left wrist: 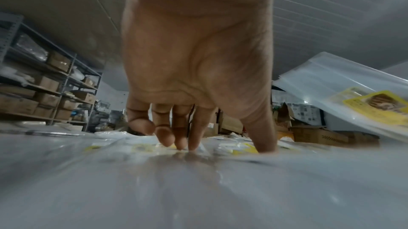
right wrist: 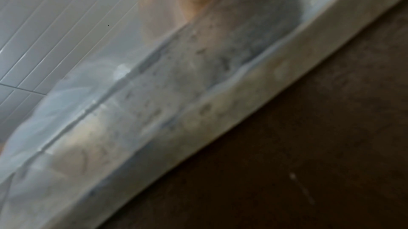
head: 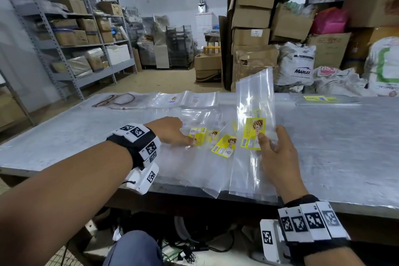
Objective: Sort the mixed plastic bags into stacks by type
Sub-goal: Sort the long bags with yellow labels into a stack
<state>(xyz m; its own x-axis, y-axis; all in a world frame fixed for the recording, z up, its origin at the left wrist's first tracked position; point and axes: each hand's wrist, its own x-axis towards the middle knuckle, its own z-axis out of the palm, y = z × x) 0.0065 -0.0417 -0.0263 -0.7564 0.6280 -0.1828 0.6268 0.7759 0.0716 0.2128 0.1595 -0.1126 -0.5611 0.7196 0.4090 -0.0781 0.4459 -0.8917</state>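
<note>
**Ana:** Both hands are on plastic. Her right hand (head: 273, 153) pinches a long clear bag with a yellow label (head: 254, 136), thumb on the label's lower corner, fingers curled behind the film, and holds it up from the worktop (head: 336, 136). Her left hand (head: 170, 130) reaches down with loosely bent fingers, tips pressing on the loose pile of labelled bags (head: 216, 142) lying flat in front of her; it closes round nothing.

**Ben:** How would you expect that bag to handle?

**Ana:** Very light and limp, I'd say. It bows over at the top where nothing supports it. The film looks glossy, so sheets will likely slide over each other or cling. A pinch near the label, where it seems a little stiffer, should steady it better than a corner would.

**Ben:** Where would it go?

**Ana:** Flat stacks of clear bags (head: 194, 99) lie along the far edge. Probably one of those, matched by label.

**Ben:** Do the wrist cameras add anything?

**Ana:** On the left wrist, yes: the thumb and fingertips (left wrist: 194, 145) plainly touch the film, which the head view hides behind the knuckles, and the raised bag shows at the right edge. On the right wrist there's only blurred plastic and the worktop's edge; the grip can't be read there. The far stacks appear only from the head.
</note>
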